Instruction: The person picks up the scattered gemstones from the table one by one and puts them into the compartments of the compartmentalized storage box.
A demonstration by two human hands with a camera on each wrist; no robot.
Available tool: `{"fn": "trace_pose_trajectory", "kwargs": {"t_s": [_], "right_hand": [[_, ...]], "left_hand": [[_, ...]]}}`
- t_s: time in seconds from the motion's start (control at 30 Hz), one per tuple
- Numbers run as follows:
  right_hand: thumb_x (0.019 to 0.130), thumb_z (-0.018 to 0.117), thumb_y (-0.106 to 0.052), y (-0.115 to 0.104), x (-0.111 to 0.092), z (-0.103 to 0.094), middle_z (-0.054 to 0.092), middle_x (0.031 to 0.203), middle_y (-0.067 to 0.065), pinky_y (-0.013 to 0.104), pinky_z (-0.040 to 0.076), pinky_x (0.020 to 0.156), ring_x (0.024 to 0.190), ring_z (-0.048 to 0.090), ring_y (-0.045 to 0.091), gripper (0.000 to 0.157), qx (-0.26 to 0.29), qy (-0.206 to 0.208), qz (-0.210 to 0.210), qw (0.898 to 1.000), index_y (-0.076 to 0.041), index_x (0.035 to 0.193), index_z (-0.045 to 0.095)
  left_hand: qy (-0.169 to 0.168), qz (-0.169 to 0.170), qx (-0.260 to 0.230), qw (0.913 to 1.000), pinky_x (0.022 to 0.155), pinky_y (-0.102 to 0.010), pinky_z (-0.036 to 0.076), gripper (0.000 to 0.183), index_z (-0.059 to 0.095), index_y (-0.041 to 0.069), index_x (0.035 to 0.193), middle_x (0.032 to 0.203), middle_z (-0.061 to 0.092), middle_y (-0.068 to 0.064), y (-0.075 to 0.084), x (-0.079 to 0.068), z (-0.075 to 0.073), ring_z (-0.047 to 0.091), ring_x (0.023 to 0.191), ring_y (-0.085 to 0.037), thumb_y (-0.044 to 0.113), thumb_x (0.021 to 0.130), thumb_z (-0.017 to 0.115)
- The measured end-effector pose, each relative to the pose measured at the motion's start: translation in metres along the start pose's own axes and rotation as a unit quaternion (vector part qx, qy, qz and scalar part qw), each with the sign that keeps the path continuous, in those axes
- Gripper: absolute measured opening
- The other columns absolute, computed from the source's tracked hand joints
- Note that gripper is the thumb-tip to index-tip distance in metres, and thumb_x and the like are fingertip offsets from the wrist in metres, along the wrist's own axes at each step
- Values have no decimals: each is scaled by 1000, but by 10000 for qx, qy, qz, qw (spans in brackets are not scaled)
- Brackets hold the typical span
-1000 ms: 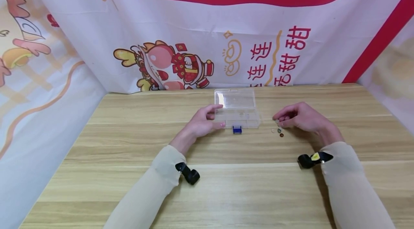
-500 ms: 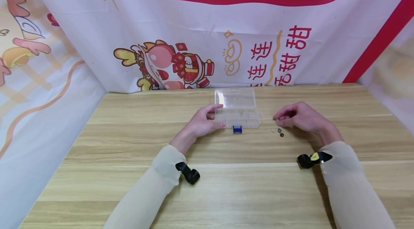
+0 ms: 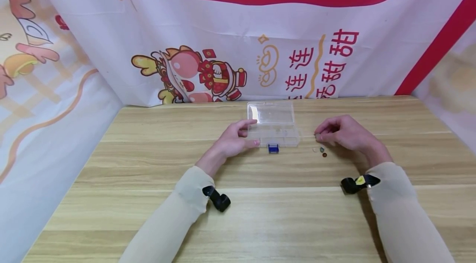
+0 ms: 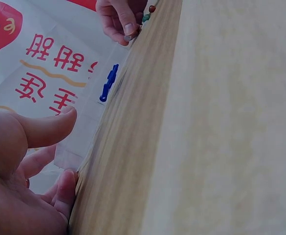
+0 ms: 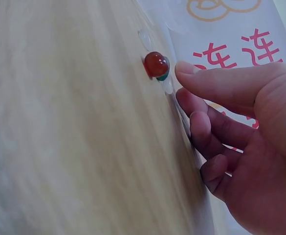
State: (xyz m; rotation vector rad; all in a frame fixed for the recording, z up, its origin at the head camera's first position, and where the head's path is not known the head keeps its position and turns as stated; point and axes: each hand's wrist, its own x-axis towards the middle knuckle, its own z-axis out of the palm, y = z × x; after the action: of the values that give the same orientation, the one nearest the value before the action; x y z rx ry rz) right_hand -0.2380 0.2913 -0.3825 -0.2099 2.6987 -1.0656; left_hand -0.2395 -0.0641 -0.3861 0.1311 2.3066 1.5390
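Observation:
A clear plastic compartment box [image 3: 278, 141] stands at the back of the table, its lid [image 3: 273, 113] raised and its blue latch [image 3: 273, 148] hanging down in front. My left hand [image 3: 235, 140] holds the box's left end, thumb at the front and fingers behind. To the right of the box, my right hand [image 3: 343, 133] pinches a small greyish bead [image 4: 128, 37] between thumb and finger, low over the table. Below those fingertips lie a glossy red-brown bead [image 5: 156, 64], a green bead [image 3: 322, 150] and a clear one [image 3: 315, 149].
The wooden table [image 3: 260, 221] reaches back to a printed cloth [image 3: 223, 23] right behind the box. Another cloth hangs at the left side. Each sleeve carries a black wrist camera [image 3: 219, 201].
The fingers of my right hand have drawn together on the small bead and lifted slightly. My left hand and the box stay in place.

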Motion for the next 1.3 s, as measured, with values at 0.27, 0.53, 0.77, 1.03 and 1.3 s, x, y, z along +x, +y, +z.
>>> {"fn": "trace_pose_trajectory", "kwargs": {"t_s": [0.27,0.53,0.77,1.03,1.3], "right_hand": [[99,76,-30,-5,0,2,70,107,9,30,45,80,97,54,23,24,-59,76,68,9999,-12,116,77],[99,75,-29,-8,1,3,69,106,9,31,46,78,95,55,24,23,-158,223,163,9995,-12,115,76],[101,73,-27,-9,2,6,68,107,10,30,48,75,95,55,26,20,-111,286,232,9993,-13,115,75],[99,76,-28,-14,3,9,70,108,10,31,47,81,98,57,24,22,-129,268,-18,9996,-12,115,76],[99,76,-26,-17,4,10,72,105,9,30,47,82,97,59,23,20,-171,307,-115,9993,-12,113,77]], "left_hand": [[7,10,35,10000,110,-44,44,72,56,34,153,145,53,-4,1,-1,1,49,128,-25,15,89,84],[-2,31,32,10000,112,-45,44,72,55,34,153,147,52,-4,0,0,1,49,129,-25,15,89,84],[-15,76,16,10000,110,-42,43,72,55,32,153,144,52,-4,0,1,2,48,127,-24,15,89,84],[-2,63,15,10000,111,-43,44,72,55,32,154,145,52,-5,0,-1,1,49,128,-25,15,90,84],[24,56,20,10000,111,-44,44,72,55,32,154,144,52,-5,0,0,1,49,127,-25,15,90,84]]}}
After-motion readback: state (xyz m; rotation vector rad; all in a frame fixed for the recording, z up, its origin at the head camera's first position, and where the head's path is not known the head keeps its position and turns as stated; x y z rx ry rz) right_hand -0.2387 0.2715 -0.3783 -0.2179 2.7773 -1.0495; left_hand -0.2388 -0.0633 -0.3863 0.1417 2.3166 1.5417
